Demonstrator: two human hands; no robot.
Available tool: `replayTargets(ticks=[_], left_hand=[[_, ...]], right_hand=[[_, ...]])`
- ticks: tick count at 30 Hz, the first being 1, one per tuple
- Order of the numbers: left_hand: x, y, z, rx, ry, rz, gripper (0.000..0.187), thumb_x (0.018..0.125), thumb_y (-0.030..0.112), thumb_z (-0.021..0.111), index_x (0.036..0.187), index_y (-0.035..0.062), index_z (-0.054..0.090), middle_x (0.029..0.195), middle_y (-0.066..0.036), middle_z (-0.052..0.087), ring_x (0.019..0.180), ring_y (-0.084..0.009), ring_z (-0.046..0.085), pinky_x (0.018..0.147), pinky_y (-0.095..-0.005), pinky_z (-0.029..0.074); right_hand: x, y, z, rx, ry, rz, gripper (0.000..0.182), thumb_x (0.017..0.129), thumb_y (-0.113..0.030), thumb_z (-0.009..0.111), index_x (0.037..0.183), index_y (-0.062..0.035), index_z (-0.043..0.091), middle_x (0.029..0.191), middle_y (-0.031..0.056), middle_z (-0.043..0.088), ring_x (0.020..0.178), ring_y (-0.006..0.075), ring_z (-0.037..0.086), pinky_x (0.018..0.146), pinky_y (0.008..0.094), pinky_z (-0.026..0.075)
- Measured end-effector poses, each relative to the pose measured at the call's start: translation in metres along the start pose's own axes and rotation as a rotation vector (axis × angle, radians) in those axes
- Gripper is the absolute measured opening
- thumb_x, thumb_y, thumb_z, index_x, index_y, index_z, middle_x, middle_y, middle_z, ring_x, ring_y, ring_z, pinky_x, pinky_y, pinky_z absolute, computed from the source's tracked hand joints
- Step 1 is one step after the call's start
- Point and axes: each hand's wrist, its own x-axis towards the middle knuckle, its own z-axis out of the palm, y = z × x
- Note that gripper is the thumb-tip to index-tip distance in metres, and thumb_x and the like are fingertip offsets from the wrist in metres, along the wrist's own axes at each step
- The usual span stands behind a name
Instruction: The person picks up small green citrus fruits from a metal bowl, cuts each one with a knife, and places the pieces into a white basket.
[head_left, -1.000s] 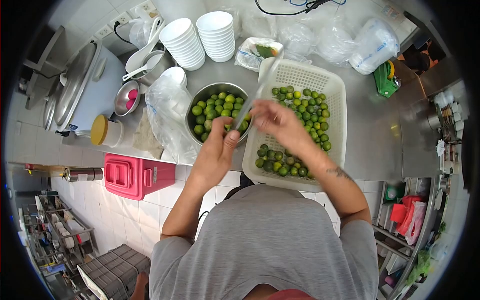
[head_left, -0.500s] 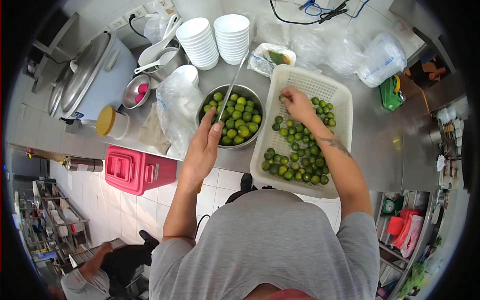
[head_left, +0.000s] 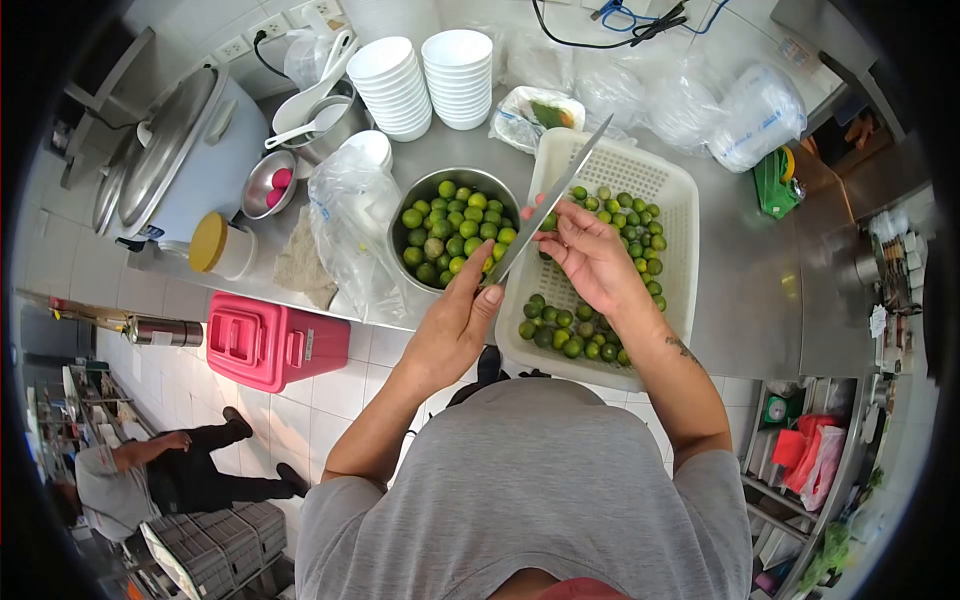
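Observation:
My left hand (head_left: 455,325) is closed on the handle end of a long knife (head_left: 560,195), whose blade points up and to the right over the basket's left side. My right hand (head_left: 590,250) is beside the blade, fingers bent; a small green lime (head_left: 547,221) shows at its fingertips, partly behind the knife. Left of the blade stands a steel bowl (head_left: 405,270) full of green limes (head_left: 440,228). Under my right hand and forearm lies a white perforated basket (head_left: 683,200) with more limes (head_left: 575,330) spread in it.
Stacked white bowls (head_left: 460,80), a plastic bag (head_left: 350,230) and a yellow-lidded jar (head_left: 222,245) stand on the steel counter (head_left: 745,280). A pink bin (head_left: 275,340) is below on the floor. Another person (head_left: 190,465) is at the lower left.
My left hand and the knife have moved right, away from over the bowl, with the blade tilted further right. My right hand has come down to the blade. The other person has shifted position.

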Motion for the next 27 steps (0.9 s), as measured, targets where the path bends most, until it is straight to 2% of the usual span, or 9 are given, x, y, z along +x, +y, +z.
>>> replayTargets(ticks=[3,8,11,14,17,21,27], left_hand=[[-0.003,-0.001,0.0,-0.019,-0.011,-0.051,0.062,0.104,0.042,0.036,0.149,0.0009,0.026,0.142,-0.031,0.041,0.131,-0.0413,0.044,0.107,-0.0406,0.035],[-0.006,-0.003,0.0,0.039,-0.003,0.045,0.061,0.104,0.041,0.037,0.149,0.0016,0.026,0.141,-0.032,0.041,0.129,-0.0424,0.045,0.106,-0.0412,0.036],[-0.009,-0.009,0.002,0.097,-0.005,-0.017,0.056,0.104,0.039,0.04,0.148,0.0058,0.031,0.125,-0.023,0.056,0.112,-0.0303,0.056,0.097,-0.0358,0.041],[-0.012,-0.005,0.002,0.154,0.003,-0.013,0.055,0.104,0.037,0.04,0.148,0.0052,0.03,0.138,-0.028,0.046,0.123,-0.0375,0.052,0.102,-0.0392,0.039],[-0.014,-0.002,0.001,0.216,0.009,-0.029,0.055,0.104,0.036,0.04,0.148,0.0054,0.03,0.137,-0.029,0.046,0.124,-0.0418,0.05,0.102,-0.0417,0.039],[-0.016,0.003,0.0,0.249,-0.024,-0.055,0.054,0.104,0.036,0.038,0.149,0.0073,0.029,0.139,-0.029,0.045,0.126,-0.0426,0.048,0.102,-0.0425,0.04],[-0.011,0.008,0.006,0.241,0.006,-0.053,0.054,0.104,0.038,0.036,0.15,0.0099,0.027,0.14,-0.028,0.043,0.124,-0.0425,0.05,0.1,-0.0429,0.042]], right_hand=[[-0.004,0.006,-0.002,-0.034,0.034,-0.07,0.034,0.094,-0.008,0.06,0.127,0.0019,0.055,0.118,0.012,0.061,0.106,0.0205,0.061,0.096,0.0338,0.048],[-0.004,0.011,-0.007,-0.1,0.036,-0.086,0.031,0.094,-0.006,0.06,0.124,0.0008,0.057,0.114,0.0109,0.064,0.107,0.0209,0.062,0.095,0.0348,0.048],[-0.005,0.01,-0.004,-0.136,0.004,-0.075,0.031,0.094,-0.01,0.06,0.123,0.0014,0.057,0.113,0.0115,0.065,0.108,0.0205,0.061,0.094,0.0336,0.049],[-0.006,0.008,0.005,-0.156,0.031,-0.075,0.029,0.094,-0.009,0.061,0.12,0.0017,0.058,0.111,0.011,0.065,0.106,0.0192,0.062,0.09,0.0327,0.051],[-0.005,0.012,0.005,-0.153,0.076,-0.103,0.025,0.094,-0.007,0.06,0.117,0.0016,0.059,0.108,0.0101,0.066,0.103,0.0185,0.064,0.086,0.0322,0.052],[-0.003,0.016,0.002,-0.184,0.12,-0.141,0.027,0.095,-0.009,0.058,0.117,0.0051,0.058,0.109,0.0137,0.067,0.106,0.0217,0.065,0.091,0.0324,0.052],[-0.005,0.021,0.013,-0.28,0.127,-0.147,0.025,0.093,-0.005,0.057,0.117,0.0034,0.059,0.106,0.012,0.067,0.1,0.0191,0.066,0.086,0.0298,0.052]])
